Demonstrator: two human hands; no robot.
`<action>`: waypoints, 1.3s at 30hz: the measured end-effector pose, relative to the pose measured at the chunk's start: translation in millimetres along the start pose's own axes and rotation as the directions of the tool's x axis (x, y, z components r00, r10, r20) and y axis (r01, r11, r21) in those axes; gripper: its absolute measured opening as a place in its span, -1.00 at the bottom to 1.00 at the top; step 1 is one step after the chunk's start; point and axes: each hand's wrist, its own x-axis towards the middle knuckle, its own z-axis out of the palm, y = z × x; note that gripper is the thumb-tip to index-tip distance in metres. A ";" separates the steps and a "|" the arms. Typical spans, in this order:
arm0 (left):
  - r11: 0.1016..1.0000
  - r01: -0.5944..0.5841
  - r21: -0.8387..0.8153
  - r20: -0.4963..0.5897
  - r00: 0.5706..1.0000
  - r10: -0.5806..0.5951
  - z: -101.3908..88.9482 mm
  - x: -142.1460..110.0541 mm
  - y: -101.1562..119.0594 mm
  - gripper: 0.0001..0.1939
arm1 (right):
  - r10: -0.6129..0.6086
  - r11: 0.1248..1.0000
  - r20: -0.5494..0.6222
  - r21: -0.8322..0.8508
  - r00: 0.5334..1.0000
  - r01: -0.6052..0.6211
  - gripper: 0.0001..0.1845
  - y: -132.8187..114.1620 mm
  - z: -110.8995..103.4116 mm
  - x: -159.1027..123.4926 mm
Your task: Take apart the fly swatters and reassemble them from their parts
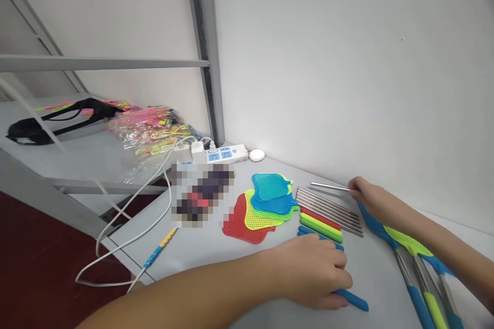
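Note:
My left hand (316, 272) is closed over the table, with a blue fly swatter handle (353, 300) sticking out from under its fingers. Just beyond it lie blue handles (309, 230), then green (321, 231), yellow (321, 221) and red (320, 217) ones. A thin metal rod (328, 185) is pinched by its near end in my right hand (370, 199), close to the wall. Several similar metal rods (328, 209) lie side by side between the hands. Loose swatter heads (270, 205) in red, yellow, green and blue overlap left of the rods.
Assembled swatters (419, 262) lie at the right, under my right forearm. A power strip (227, 153), white cable (127, 236) and round white disc (257, 155) sit at the back left. A metal-framed shelf (38, 164) holds plastic-bagged items (150, 128) and a black strap (77, 113).

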 end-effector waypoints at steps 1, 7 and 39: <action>1.000 0.011 -0.001 -0.010 1.000 -0.011 0.7 1.0 1.5 -0.72 | 0.037 0.999 -0.056 0.026 0.998 -0.035 -0.71 4.4 -1.0 -11.0; 0.905 0.367 -0.215 -0.051 0.921 -0.386 -12.1 1.5 -1.3 -0.75 | 0.097 0.987 -0.367 0.155 0.925 -0.042 -0.73 20.7 18.9 -101.2; 0.974 0.177 -0.141 -0.384 0.897 -0.219 -21.0 -4.4 -20.2 -0.86 | -0.606 0.780 -0.513 -0.530 0.608 0.332 -0.86 11.6 22.4 -139.1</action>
